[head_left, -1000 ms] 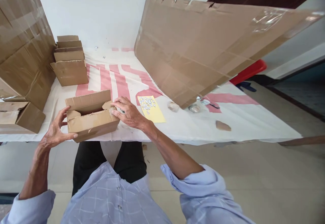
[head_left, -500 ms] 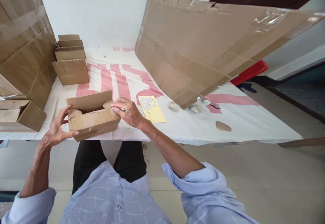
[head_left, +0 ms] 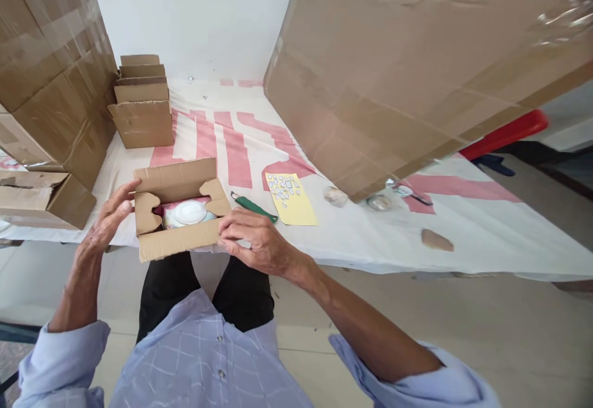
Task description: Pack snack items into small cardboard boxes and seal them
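A small cardboard box (head_left: 178, 243) stands at the table's front edge with its flaps folded out. Inside it shows a white round, lid-like object (head_left: 190, 212) on something pink and light blue. My left hand (head_left: 104, 220) is beside the box's left end, fingers apart, fingertips close to the back left corner. At the front right corner, my right hand (head_left: 252, 238) has its fingers curled on the edge of the front flap. Just behind my right hand lies a green utility knife (head_left: 254, 207) on the tablecloth.
A yellow sheet (head_left: 296, 207) with small stickers lies right of the knife. Several open boxes (head_left: 143, 125) stand behind, large taped cartons (head_left: 60, 56) at left. A big cardboard panel (head_left: 370, 87) leans at right, near a tape roll (head_left: 380, 202) and a brown scrap (head_left: 437, 240).
The box flaps have been spread, showing the contents. The green utility knife has left my right hand and lies on the table. My left hand has loosened from the box's side.
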The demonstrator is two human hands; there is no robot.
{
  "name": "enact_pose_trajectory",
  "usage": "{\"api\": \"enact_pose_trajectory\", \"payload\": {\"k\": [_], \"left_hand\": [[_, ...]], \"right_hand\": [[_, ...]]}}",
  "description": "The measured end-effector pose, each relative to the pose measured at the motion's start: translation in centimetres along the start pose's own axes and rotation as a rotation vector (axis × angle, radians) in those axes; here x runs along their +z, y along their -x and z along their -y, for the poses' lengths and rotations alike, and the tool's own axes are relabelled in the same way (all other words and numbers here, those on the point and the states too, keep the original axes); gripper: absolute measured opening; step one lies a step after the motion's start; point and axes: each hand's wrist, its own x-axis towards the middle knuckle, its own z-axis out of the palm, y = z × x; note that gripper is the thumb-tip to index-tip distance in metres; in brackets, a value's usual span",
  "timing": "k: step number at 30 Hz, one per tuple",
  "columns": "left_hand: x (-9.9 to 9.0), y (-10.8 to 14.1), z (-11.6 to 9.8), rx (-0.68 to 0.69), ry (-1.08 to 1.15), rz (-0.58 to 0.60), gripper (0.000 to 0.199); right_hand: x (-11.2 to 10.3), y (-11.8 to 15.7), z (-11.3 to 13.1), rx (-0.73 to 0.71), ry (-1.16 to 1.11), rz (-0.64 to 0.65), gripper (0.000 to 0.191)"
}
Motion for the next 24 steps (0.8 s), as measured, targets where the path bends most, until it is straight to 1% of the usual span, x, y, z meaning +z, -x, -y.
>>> {"api": "enact_pose_trajectory", "payload": {"k": [1, 3, 5, 8, 11, 13, 15, 17, 19, 21, 24], "left_hand": [[0.3, -0.1, -0.5, -0.037, -0.029, 0.008, 0.094], [1.3, -0.3, -1.6, -0.092, -0.136, 0.015, 0.108], [2.6, -0.5, -2.7, -0.113, -0.307, -0.023, 0.117], [4.3, -0.9, -3.8, -0.156, -0.506, -0.092, 0.113], [5.0, -1.1, -4.2, -0.167, -0.556, -0.141, 0.1], [4.6, -1.0, -4.1, -0.149, -0.49, -0.154, 0.094], [3.9, -0.7, -3.8, -0.162, -0.354, -0.149, 0.091], [2.9, -0.3, -3.3, -0.199, -0.181, -0.13, 0.09], [2.1, 0.4, -2.5, -0.19, -0.023, -0.096, 0.093], [1.5, 1.0, -1.6, -0.118, 0.076, -0.031, 0.108], [1.0, 1.6, -0.1, -0.02, 0.146, 0.085, 0.143]], "right_hand": [[0.2, 0.2, 0.3, -0.006, 0.023, 0.038, 0.025], [0.7, 0.2, 0.3, 0.026, 0.077, 0.112, 0.028], [1.3, -0.5, 0.0, 0.086, 0.129, 0.194, 0.028], [1.8, -2.9, -0.6, 0.159, 0.203, 0.342, 0.021], [2.0, -6.1, -0.9, 0.214, 0.259, 0.533, 0.017], [2.0, -8.3, -1.2, 0.25, 0.299, 0.662, 0.017], [2.3, -10.0, -1.5, 0.276, 0.356, 0.789, 0.019], [2.8, -11.1, -1.9, 0.305, 0.435, 0.92, 0.022], [3.4, -11.6, -2.3, 0.326, 0.501, 1.026, 0.025], [4.1, -11.7, -2.8, 0.312, 0.536, 1.07, 0.024], [5.0, -11.3, -3.4, 0.276, 0.542, 1.052, 0.026]]}}
